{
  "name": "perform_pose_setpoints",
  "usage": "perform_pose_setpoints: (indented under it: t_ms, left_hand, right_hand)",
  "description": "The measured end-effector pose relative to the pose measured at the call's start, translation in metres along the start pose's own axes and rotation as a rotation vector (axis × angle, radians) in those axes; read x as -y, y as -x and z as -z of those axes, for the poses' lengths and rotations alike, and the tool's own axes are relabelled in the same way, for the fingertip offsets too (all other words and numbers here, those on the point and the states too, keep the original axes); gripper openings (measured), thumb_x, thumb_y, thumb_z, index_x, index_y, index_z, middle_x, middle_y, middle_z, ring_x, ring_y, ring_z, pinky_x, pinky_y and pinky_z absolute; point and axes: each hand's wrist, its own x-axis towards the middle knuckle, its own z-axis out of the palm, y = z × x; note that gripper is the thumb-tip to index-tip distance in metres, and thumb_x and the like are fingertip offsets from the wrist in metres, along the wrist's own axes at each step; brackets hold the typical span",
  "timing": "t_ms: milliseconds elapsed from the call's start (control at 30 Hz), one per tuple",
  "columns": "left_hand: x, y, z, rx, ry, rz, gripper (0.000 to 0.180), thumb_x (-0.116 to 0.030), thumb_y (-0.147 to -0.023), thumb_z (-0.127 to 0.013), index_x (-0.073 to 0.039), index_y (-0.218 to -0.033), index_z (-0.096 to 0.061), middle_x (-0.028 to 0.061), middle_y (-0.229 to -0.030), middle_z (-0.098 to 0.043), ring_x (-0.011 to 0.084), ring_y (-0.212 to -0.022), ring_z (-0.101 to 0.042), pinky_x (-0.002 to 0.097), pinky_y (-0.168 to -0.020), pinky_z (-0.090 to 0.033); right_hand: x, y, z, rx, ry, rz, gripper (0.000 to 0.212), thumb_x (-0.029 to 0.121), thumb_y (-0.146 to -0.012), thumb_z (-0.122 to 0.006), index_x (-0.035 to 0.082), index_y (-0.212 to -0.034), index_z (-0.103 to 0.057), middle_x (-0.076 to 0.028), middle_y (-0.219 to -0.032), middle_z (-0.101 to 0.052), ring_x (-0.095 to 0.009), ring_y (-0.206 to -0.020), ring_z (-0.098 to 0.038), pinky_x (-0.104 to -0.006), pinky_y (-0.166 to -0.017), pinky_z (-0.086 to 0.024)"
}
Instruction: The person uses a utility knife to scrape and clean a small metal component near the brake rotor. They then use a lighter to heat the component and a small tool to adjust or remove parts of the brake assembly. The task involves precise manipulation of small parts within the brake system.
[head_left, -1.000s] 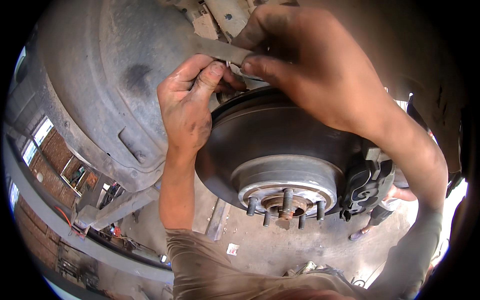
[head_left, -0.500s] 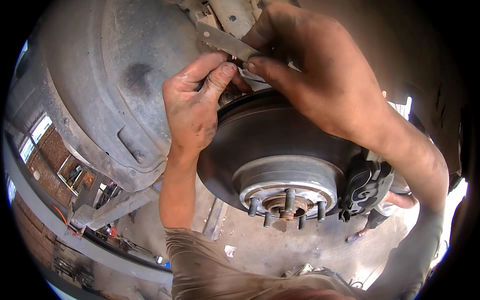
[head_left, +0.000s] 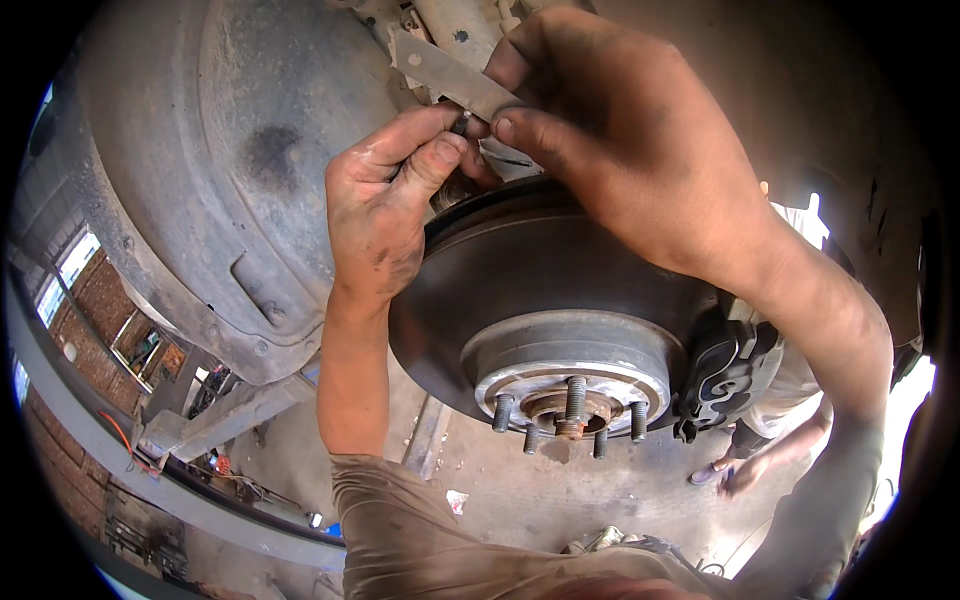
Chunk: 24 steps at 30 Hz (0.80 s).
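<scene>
- At nine o'clock in the view, one brick wall (head_left: 97,290) stands behind the work; below it, toward eight o'clock, runs one grey beam (head_left: 225,518).
- Toward ten o'clock, one big dusty panel (head_left: 230,180) fills the view, with one dark smudge on it.
- Near eleven o'clock, the left hand (head_left: 388,190) comes up between panel and brake disc, its thumb and first finger narrowed on one small dark piece (head_left: 461,124) with a pale tip. What kind of piece it is, I cannot tell. The pinch probably steadies it beside the strip's edge.
- Just short of twelve o'clock, one flat metal strip (head_left: 455,78) slants from upper left to lower right, right above the small piece; one round hole shows near its free end. Whether strip and piece touch, I cannot tell.
- From the middle toward five o'clock, one brake disc (head_left: 560,260) hangs below both hands, five bolts (head_left: 575,400) standing out from its hub. Nothing covers the bolts; the hands are at the far edge.
- Between one and two o'clock, the right hand (head_left: 640,150) holds the strip's lower end, thumb on the near side, other fingers partly hidden. Gripping only that end seems meant to leave the rest free. Its forearm arches around the disc's right side.
- Between three and four o'clock, one dark brake clamp (head_left: 725,375) sits at the disc's edge; just right of it, one other person (head_left: 790,395) shows in part, one hand hanging low.
</scene>
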Motion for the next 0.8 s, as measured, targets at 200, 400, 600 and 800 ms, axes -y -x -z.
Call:
perform_pose_setpoints:
  t_ms: [200,400,600,800]
  left_hand:
    - [-0.001,0.002,-0.005,-0.040,-0.003,-0.047,0.022,-0.007,-0.088,-0.060,0.011,-0.099,-0.061,0.0104,-0.078,-0.063,0.0182,-0.072,-0.062,0.0269,-0.070,-0.050]
    - [-0.004,0.004,-0.009,-0.098,-0.147,-0.093,0.022,-0.008,-0.088,-0.060,0.011,-0.099,-0.061,0.0092,-0.077,-0.063,0.0170,-0.070,-0.061,0.0258,-0.069,-0.049]
    - [0.000,0.000,-0.001,-0.076,0.021,0.037,0.022,-0.012,-0.089,-0.058,0.007,-0.097,-0.063,0.0072,-0.074,-0.063,0.0149,-0.069,-0.060,0.0248,-0.068,-0.047]
    - [0.002,-0.001,-0.004,-0.100,0.035,0.017,0.021,-0.011,-0.088,-0.059,0.008,-0.097,-0.063,0.0082,-0.074,-0.063,0.0150,-0.068,-0.060,0.0244,-0.066,-0.047]
  right_hand:
    - [0.001,0.000,0.003,0.025,-0.049,-0.004,0.016,0.006,-0.077,-0.062,-0.005,-0.089,-0.059,-0.021,-0.075,-0.062,-0.033,-0.076,-0.062,-0.0381,-0.067,-0.049]
    - [0.007,-0.006,0.003,0.112,-0.114,-0.088,0.013,0.003,-0.081,-0.060,-0.006,-0.090,-0.058,-0.016,-0.075,-0.063,-0.022,-0.074,-0.062,-0.0317,-0.066,-0.049]
    - [0.022,-0.012,0.007,0.272,-0.272,-0.262,0.010,0.000,-0.085,-0.059,-0.007,-0.092,-0.057,-0.011,-0.074,-0.064,-0.011,-0.072,-0.062,-0.0252,-0.064,-0.049]
    - [0.016,-0.010,0.003,0.241,-0.189,-0.205,0.010,0.001,-0.083,-0.059,-0.007,-0.089,-0.057,-0.013,-0.074,-0.064,-0.014,-0.071,-0.062,-0.0267,-0.065,-0.049]
